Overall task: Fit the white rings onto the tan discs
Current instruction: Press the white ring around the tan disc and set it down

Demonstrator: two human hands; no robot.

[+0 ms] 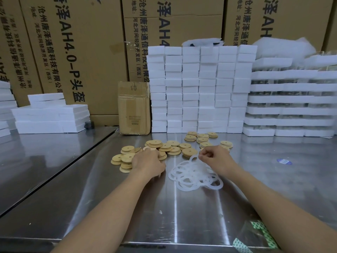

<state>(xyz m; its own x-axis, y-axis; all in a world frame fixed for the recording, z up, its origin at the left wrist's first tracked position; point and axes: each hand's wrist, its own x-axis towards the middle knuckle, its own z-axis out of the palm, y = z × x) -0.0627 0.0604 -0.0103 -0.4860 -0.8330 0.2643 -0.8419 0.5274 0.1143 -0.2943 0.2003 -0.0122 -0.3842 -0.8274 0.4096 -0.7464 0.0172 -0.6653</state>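
Right hand (215,157) pinches one white ring (193,159) by its edge at the far side of the ring pile (195,177), mid steel table (127,207); best to peel it off singly, since the rings overlap and may cling. Left hand (148,162) lies palm-down on the tan discs (171,148) just left of the pile, fingers bent over one; grip cannot be told; both forearms reach from the near edge, wrists low.
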